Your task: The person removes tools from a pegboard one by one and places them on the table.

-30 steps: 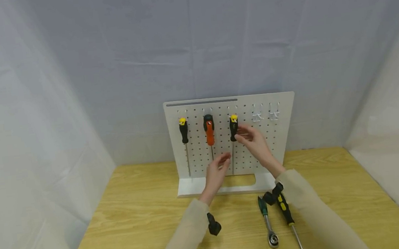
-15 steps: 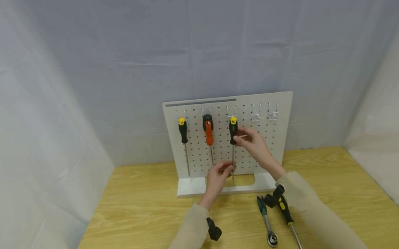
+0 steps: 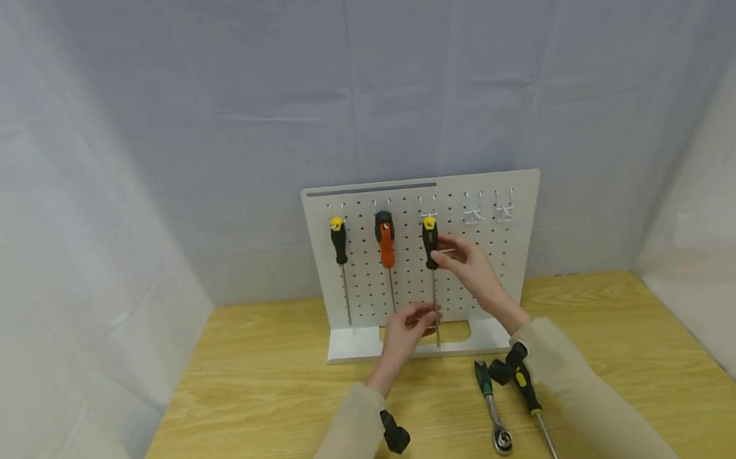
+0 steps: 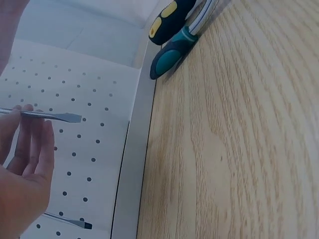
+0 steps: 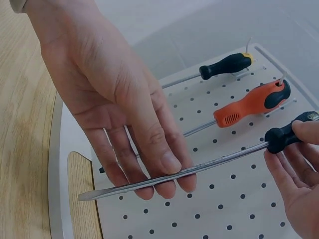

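Black-and-yellow screwdriver [image 3: 432,243]: situated in front of the white pegboard [image 3: 514,258], right of its centre. Handle is dark, rounded and capped in yellow; a slim, round, shiny metal shaft [image 5: 229,158] is flattened at its end into a broad blade [image 4: 72,118]. Long axis is held close to upright, parallel to the pegboard's face, handle uppermost and blade directed down toward the pegboard's base. Capped end is seen just below a wire hook [image 3: 429,214] on the pegboard; whether the two are in contact cannot be told.

Both hands are clamped on the same tool. Handle is gripped by the right hand [image 3: 471,267]; lower shaft is pinched between thumb and fingers of the left hand [image 3: 407,331].

Left of these, on the pegboard, an orange-and-black screwdriver [image 3: 386,246] and a second black-and-yellow one [image 3: 339,244] are hung blade-down. In front of the pegboard, a green-handled ratchet [image 3: 494,408] of polished metal and a ribbed tool [image 3: 526,389] with yellow inlays are laid on the wood-grained table [image 3: 259,408].
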Motion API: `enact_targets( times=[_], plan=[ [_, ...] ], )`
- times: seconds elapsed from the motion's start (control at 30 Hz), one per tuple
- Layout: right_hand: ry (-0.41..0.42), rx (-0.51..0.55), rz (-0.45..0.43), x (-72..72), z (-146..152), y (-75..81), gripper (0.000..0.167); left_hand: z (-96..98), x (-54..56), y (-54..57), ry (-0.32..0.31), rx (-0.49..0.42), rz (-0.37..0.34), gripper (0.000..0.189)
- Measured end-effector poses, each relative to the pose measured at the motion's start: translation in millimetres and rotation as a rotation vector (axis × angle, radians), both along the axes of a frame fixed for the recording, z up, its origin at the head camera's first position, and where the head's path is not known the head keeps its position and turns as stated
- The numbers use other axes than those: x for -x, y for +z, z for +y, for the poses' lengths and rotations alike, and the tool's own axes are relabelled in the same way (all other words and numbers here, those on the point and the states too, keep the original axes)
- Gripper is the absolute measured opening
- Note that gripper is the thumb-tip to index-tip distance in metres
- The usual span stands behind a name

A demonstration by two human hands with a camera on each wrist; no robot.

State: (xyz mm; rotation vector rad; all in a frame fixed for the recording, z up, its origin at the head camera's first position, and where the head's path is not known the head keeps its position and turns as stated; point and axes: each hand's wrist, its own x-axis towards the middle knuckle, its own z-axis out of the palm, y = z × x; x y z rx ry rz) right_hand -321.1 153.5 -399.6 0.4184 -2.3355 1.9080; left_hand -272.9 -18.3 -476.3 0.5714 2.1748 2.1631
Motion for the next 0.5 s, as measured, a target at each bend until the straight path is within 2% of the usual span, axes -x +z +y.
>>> enact_targets(
  times=[0.1, 0.33, 0.5],
  plan=[
    [-0.003, 0.011, 0.000, 1.4, 1.3, -2.5, 0.052, 1.0, -3.6, 1.5, -0.028, -0.027, -0.002, 0.030],
    [-0.008, 0.043, 0.019, -4.6, 2.4, 1.0, 0.050, 4.1, 3.9, -14.3, -0.024, -0.034, -0.047, 0.030],
    [0.000, 0.053, 0.032, -9.0, 2.6, 3.7, 0.047, 3.0, 2.0, -16.4, -0.030, -0.044, -0.056, 0.030]
  ],
)
